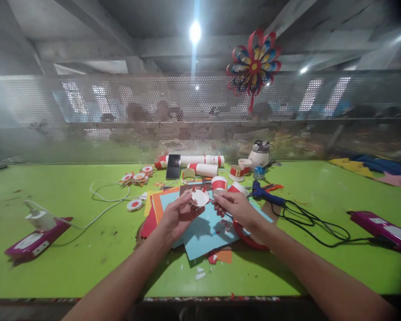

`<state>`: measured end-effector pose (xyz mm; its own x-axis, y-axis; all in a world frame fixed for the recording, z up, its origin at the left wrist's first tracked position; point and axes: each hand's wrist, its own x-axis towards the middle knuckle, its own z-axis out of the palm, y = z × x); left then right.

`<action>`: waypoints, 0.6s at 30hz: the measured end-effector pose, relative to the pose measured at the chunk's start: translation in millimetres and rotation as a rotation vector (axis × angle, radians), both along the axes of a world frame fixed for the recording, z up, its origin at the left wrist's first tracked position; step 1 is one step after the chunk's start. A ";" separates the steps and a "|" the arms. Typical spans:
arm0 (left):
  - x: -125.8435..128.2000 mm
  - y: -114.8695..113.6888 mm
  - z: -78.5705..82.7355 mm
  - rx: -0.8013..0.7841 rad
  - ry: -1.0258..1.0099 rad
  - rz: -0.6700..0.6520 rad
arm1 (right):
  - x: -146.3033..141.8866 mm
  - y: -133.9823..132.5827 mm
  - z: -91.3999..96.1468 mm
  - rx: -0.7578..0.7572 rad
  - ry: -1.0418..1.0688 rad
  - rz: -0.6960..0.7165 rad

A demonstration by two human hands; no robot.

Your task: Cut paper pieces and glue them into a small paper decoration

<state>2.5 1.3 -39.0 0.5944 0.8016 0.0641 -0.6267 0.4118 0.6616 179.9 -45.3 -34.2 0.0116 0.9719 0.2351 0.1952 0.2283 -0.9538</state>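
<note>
My left hand (179,211) is closed on the edge of a cut-down paper cup (200,198), a shallow white piece with small red tabs round its rim. Right beside it, my right hand (235,207) is closed around a pair of scissors, mostly hidden by the fingers; the large red handle (250,238) shows below the wrist. Under both hands lie light blue paper sheets (203,238). Just behind stand a red-and-white paper cup (219,183) and a second, tilted cup (238,188).
Finished-looking cup discs (134,205) lie left. A phone (173,166) leans on stacked cups (195,160). Right are a blue glue gun (267,194) with a black cord and a purple power strip (384,229); another strip (36,240) lies left. A perforated screen (194,98) stands behind.
</note>
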 end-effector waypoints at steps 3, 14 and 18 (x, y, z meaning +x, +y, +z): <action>0.1 -4.8 3.0 0.054 0.067 0.002 | -0.8 -1.6 3.7 -0.019 0.046 -0.005; 3.8 -9.0 -1.8 0.155 0.124 -0.095 | 1.0 -2.7 9.5 -0.133 0.211 0.058; 2.1 -9.4 -0.4 0.158 0.141 -0.084 | -2.7 -7.0 10.2 -0.152 0.286 0.070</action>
<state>4.5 -8.1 -39.4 0.6708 0.7353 0.0969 -0.4915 0.3428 0.8006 177.2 -52.4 -23.9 -0.0120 0.9964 0.0843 -0.0966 0.0828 -0.9919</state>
